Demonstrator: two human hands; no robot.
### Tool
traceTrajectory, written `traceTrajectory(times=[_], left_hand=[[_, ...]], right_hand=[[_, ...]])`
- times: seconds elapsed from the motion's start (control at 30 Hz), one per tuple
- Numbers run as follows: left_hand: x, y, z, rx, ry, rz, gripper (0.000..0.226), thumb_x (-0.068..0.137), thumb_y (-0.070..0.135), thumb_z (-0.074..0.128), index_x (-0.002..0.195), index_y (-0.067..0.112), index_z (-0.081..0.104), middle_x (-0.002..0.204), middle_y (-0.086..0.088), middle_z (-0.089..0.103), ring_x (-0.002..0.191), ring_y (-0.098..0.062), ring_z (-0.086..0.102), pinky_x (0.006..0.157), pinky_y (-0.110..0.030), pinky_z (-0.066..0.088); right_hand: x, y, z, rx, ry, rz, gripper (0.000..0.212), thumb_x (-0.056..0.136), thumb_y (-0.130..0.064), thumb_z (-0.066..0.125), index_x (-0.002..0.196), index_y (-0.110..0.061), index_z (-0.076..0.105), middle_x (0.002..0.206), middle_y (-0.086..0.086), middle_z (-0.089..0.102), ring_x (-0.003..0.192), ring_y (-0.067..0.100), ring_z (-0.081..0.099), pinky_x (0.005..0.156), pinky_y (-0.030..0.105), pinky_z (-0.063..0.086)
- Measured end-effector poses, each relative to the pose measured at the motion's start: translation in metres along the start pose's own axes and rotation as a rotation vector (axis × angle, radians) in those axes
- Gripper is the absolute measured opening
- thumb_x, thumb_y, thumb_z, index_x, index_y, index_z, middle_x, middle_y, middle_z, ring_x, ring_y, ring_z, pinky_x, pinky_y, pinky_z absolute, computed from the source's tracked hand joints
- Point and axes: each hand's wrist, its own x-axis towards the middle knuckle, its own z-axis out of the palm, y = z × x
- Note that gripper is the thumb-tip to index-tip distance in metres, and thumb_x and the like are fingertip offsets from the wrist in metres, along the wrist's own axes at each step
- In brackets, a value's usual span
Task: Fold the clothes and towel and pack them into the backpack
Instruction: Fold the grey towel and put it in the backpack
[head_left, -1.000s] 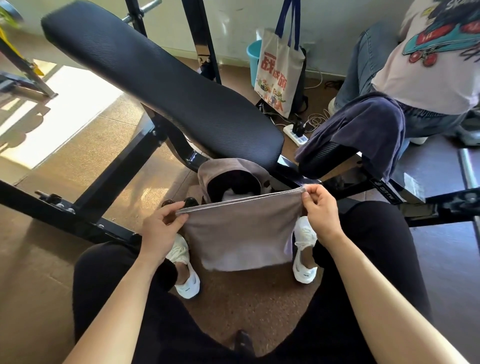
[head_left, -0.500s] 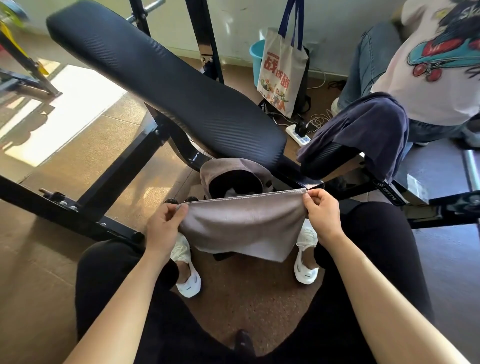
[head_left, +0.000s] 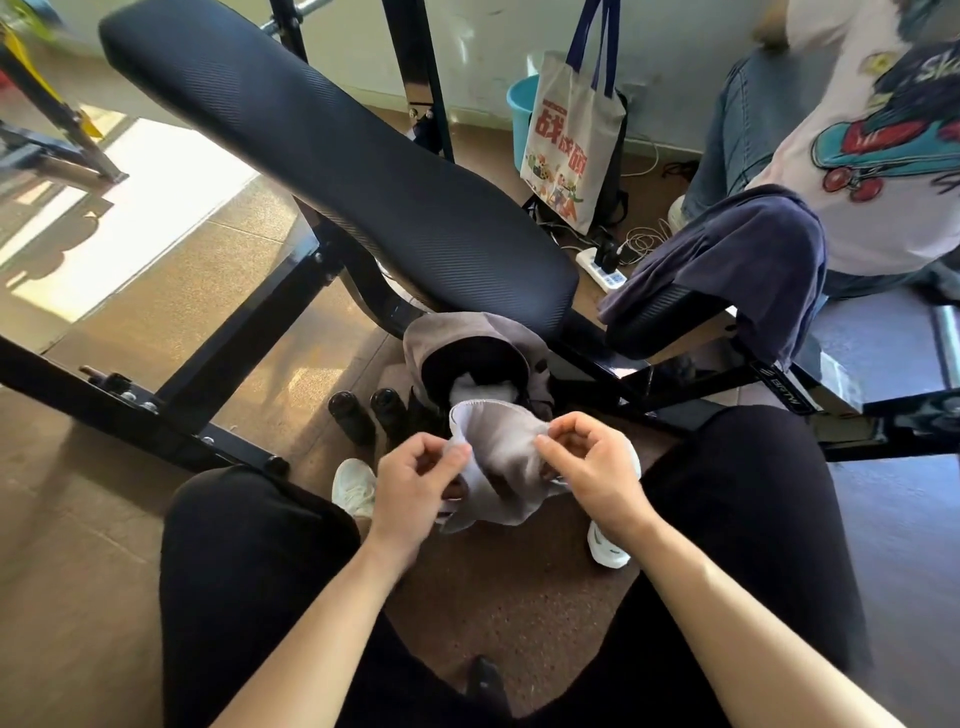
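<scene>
Bunched grey towel (head_left: 498, 457) above open grey backpack (head_left: 467, 343).

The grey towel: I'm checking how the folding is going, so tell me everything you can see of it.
The grey towel is soft, thin-looking cloth with a stitched hem along its upper edge. It is bunched and doubled over, held in the air between the person's knees. The left hand pinches its left side, the right hand its right side, close together; the lower part hangs loose. The open backpack stands just behind it.
</scene>
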Motion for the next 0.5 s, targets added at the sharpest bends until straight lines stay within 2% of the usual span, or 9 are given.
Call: traceTrajectory(times=[0.1, 0.2, 0.3, 0.4, 0.5], left_hand=[[-0.007, -0.004, 0.012, -0.019, -0.119, 0.033, 0.008, 0.092, 0.013, 0.074, 0.085, 0.009, 0.072, 0.078, -0.008, 0.071, 0.071, -0.018, 0.067, 0.065, -0.027, 0.055], [-0.009, -0.006, 0.014, -0.039, -0.181, 0.056, 0.002, 0.092, 0.009, 0.073, 0.09, 0.009, 0.073, 0.082, -0.007, 0.073, 0.076, -0.011, 0.066, 0.069, -0.023, 0.053], [-0.008, -0.009, 0.01, -0.091, -0.216, 0.029, 0.006, 0.094, 0.009, 0.07, 0.095, 0.012, 0.075, 0.087, -0.008, 0.075, 0.08, -0.014, 0.07, 0.073, -0.026, 0.055], [-0.008, -0.006, 0.008, -0.132, -0.265, 0.014, 0.01, 0.095, 0.007, 0.067, 0.101, 0.008, 0.075, 0.09, -0.01, 0.077, 0.084, -0.019, 0.073, 0.076, -0.029, 0.058], [-0.007, -0.003, 0.008, -0.148, -0.295, -0.005, 0.011, 0.095, 0.005, 0.067, 0.103, 0.001, 0.073, 0.09, -0.013, 0.076, 0.083, -0.024, 0.073, 0.078, -0.035, 0.061]], right_hand=[[-0.008, 0.001, 0.013, -0.024, -0.203, -0.06, 0.01, 0.09, -0.006, 0.073, 0.086, -0.013, 0.068, 0.074, -0.002, 0.069, 0.069, 0.009, 0.064, 0.066, 0.029, 0.054], [-0.012, 0.001, 0.017, -0.025, -0.293, -0.079, 0.005, 0.092, -0.008, 0.072, 0.09, -0.012, 0.069, 0.081, 0.001, 0.071, 0.077, 0.011, 0.066, 0.072, 0.031, 0.055], [-0.01, 0.002, 0.013, 0.001, -0.315, -0.056, 0.009, 0.089, -0.002, 0.069, 0.092, -0.01, 0.072, 0.088, 0.003, 0.072, 0.082, 0.016, 0.069, 0.077, 0.035, 0.056], [-0.006, 0.004, 0.012, -0.07, -0.276, -0.149, 0.022, 0.083, 0.004, 0.067, 0.085, -0.017, 0.076, 0.104, 0.0, 0.065, 0.088, 0.024, 0.069, 0.078, 0.042, 0.058], [-0.006, 0.001, 0.012, -0.122, -0.265, -0.234, 0.027, 0.08, 0.006, 0.072, 0.095, -0.016, 0.07, 0.123, -0.004, 0.056, 0.077, 0.021, 0.067, 0.068, 0.043, 0.056]])
